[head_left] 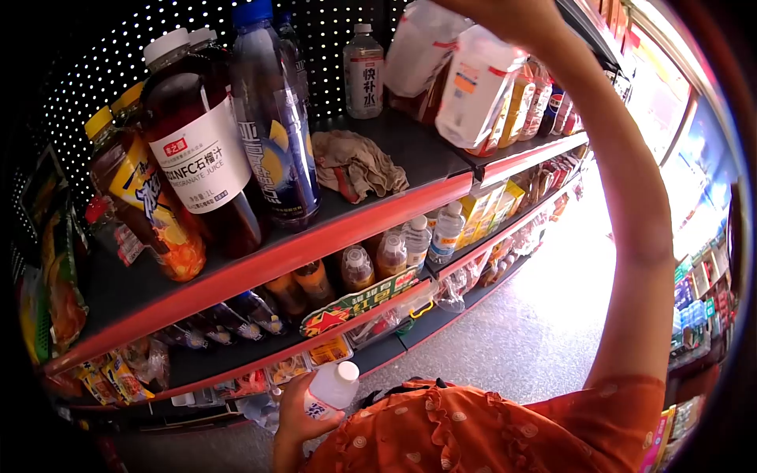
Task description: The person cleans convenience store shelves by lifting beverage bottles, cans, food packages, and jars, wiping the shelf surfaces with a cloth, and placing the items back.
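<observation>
In the head view, your two hands are well apart. Your left hand [296, 414] is low, clamped around a white-capped bottle [328, 391], which you hold tilted in front of your orange top [473, 426], below the shelves. Your right hand [505, 16] is raised at the upper edge, above a pale plastic container [473, 88]; its fingers are cut off, so you cannot tell whether they grip anything. On the upper shelf [438, 154], a crumpled cloth [359, 164] lies between a blue-capped bottle [276, 146] and that container, with a small clear bottle [363, 75] upright behind it. A pomegranate juice bottle [203, 158] stands just left of the blue-capped one. Smaller bottles line the shelf below.
</observation>
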The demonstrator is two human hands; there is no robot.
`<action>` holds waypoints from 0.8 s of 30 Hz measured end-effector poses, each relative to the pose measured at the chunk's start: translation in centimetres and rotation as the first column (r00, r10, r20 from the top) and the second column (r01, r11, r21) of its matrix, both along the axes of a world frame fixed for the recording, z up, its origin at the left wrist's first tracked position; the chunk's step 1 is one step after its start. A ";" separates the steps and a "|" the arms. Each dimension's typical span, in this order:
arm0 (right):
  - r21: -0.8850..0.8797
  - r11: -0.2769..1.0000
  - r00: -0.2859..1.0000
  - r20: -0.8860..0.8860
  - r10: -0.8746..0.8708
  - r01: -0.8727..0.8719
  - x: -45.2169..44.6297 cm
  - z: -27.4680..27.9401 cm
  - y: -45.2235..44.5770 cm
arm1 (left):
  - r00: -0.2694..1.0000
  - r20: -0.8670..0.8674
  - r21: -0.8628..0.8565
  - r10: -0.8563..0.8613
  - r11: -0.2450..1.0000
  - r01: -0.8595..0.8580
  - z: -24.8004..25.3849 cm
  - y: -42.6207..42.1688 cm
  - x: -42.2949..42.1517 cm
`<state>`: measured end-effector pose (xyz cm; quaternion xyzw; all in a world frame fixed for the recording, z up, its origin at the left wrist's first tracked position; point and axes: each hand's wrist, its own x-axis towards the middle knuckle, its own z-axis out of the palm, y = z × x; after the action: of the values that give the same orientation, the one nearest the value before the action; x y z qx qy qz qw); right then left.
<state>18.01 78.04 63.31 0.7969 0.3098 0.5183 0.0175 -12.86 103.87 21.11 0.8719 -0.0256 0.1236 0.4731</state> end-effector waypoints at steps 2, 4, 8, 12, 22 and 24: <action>-0.055 0.996 0.992 0.093 0.080 -0.075 -0.9 0.9 -1.5 | 1.000 -0.020 0.013 0.000 1.000 0.000 0.6 -0.1 0.1; 0.034 0.987 0.987 0.040 0.153 -0.155 -1.6 1.0 -3.4 | 1.000 -0.009 0.032 -0.023 0.999 0.023 -0.3 0.3 0.3; 0.203 0.979 0.995 -0.103 0.006 0.015 -5.8 0.2 -6.7 | 0.995 -0.064 -0.288 -0.076 0.956 0.055 -1.9 0.4 0.7; 0.241 0.922 0.918 -0.330 -0.217 0.305 -12.6 -1.5 -7.4 | 0.993 -0.010 -0.398 -0.119 0.911 0.105 -2.9 0.3 1.5; 0.022 0.922 0.825 -0.455 -0.334 0.386 -20.7 -11.5 -19.0 | 0.916 0.015 -0.455 -0.401 0.813 0.363 -5.5 -1.3 5.7; 0.005 0.948 0.857 -0.429 -0.286 0.319 -23.1 -14.8 -21.7 | 0.895 0.019 -0.496 -0.446 0.773 0.396 -4.8 -3.9 6.9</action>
<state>-5.12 56.38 48.52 0.9290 0.1569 0.3353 0.0008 -5.95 99.98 16.30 0.7012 -0.1645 -0.0266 0.6932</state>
